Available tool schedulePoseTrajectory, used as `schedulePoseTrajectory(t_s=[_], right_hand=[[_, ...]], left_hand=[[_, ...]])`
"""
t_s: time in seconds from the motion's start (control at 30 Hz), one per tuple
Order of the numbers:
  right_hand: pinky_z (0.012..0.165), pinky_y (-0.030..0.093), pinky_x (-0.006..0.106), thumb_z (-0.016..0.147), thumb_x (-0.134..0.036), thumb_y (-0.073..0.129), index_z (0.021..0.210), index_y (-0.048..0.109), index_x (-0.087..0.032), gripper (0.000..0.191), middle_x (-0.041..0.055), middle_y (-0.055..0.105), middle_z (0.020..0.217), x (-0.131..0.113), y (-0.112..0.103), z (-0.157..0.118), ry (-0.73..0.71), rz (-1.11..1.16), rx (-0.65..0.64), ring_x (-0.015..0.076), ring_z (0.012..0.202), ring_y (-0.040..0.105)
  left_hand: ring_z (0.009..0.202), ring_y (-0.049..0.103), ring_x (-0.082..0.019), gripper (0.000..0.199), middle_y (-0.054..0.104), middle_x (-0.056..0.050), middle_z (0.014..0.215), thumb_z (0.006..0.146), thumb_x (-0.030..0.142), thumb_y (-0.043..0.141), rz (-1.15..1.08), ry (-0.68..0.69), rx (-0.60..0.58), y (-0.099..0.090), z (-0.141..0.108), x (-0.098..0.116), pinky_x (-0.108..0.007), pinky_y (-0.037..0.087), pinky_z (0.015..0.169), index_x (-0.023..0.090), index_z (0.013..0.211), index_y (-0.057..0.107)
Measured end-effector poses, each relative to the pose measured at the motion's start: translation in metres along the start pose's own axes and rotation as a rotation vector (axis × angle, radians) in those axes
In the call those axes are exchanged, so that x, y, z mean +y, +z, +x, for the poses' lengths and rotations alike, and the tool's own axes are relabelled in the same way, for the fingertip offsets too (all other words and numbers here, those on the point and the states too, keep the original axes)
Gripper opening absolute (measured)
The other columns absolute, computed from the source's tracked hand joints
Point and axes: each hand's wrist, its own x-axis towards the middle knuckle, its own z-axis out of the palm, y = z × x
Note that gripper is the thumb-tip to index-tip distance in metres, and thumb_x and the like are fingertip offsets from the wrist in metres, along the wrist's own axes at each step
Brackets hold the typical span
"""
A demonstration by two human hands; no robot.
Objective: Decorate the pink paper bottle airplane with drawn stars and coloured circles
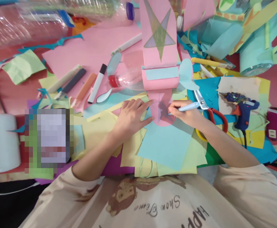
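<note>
My left hand (135, 115) lies with fingers spread at the left edge of a pink paper strip (156, 112) with a rounded end. In my right hand (186, 110) is a light blue pen (189, 106), its tip end down at the strip's right side. Faint lines show on the pink paper. Underneath lies a light blue sheet (167, 147). Just beyond is a clear plastic bottle (131, 80) with a red cap, wrapped in a pink paper band (161, 83). A pink panel bearing a star (159, 31) rises from the band.
Scissors (209, 109) with red and yellow handles lie beside my right forearm. A blue glue gun (244, 115) rests farther right. Several markers (97, 84), paper scraps and clear bottles (29, 27) fill the left and back. A blurred-out object (50, 139) sits at left.
</note>
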Motion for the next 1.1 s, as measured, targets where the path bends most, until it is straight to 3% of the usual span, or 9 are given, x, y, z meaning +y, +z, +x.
schedulePoseTrajectory(t_s=[0.23, 0.47, 0.63, 0.77, 1.1], right_hand=[[0.052, 0.023, 0.027, 0.082, -0.019, 0.048, 0.058, 0.043, -0.018, 0.025, -0.0035, 0.042, 0.056, -0.0052, -0.0024, 0.0002, 0.075, -0.007, -0.102, 0.0088, 0.053, 0.035], [0.053, 0.026, 0.026, 0.087, -0.025, 0.048, 0.061, 0.043, -0.019, 0.027, -0.0044, 0.041, 0.058, -0.0026, -0.0007, -0.0005, 0.019, 0.030, 0.004, 0.0084, 0.054, 0.035], [0.052, 0.024, 0.026, 0.082, -0.019, 0.047, 0.057, 0.041, -0.019, 0.026, -0.0034, 0.042, 0.057, -0.0043, -0.0014, 0.0002, 0.054, -0.006, -0.066, 0.0089, 0.054, 0.035], [0.052, 0.025, 0.026, 0.082, -0.020, 0.047, 0.059, 0.042, -0.019, 0.024, -0.0038, 0.042, 0.057, -0.0046, -0.0011, 0.0001, 0.049, 0.011, -0.004, 0.0089, 0.054, 0.035], [0.052, 0.022, 0.027, 0.078, -0.018, 0.045, 0.055, 0.033, -0.020, 0.026, -0.0038, 0.035, 0.054, -0.0089, -0.0027, 0.0002, 0.052, -0.030, -0.114, 0.0091, 0.053, 0.031]], left_hand=[[0.084, 0.054, -0.023, 0.046, 0.059, -0.005, 0.088, 0.087, 0.039, 0.059, 0.019, 0.018, 0.030, 0.0004, 0.0004, 0.0005, -0.035, 0.037, 0.079, 0.021, 0.129, 0.056], [0.086, 0.053, -0.023, 0.047, 0.058, -0.005, 0.088, 0.087, 0.040, 0.059, 0.008, 0.003, 0.009, 0.0005, 0.0007, 0.0003, -0.036, 0.036, 0.081, 0.022, 0.130, 0.054], [0.086, 0.053, -0.023, 0.046, 0.058, -0.005, 0.088, 0.087, 0.039, 0.058, 0.006, 0.001, 0.010, 0.0008, 0.0005, 0.0000, -0.036, 0.036, 0.081, 0.023, 0.130, 0.054], [0.085, 0.053, -0.023, 0.046, 0.058, -0.005, 0.087, 0.087, 0.040, 0.058, 0.011, 0.011, 0.018, 0.0011, 0.0005, -0.0002, -0.036, 0.036, 0.080, 0.022, 0.130, 0.055], [0.086, 0.053, -0.023, 0.046, 0.058, -0.005, 0.088, 0.088, 0.040, 0.057, 0.009, -0.007, 0.001, 0.0001, 0.0003, 0.0002, -0.036, 0.037, 0.081, 0.023, 0.131, 0.054]])
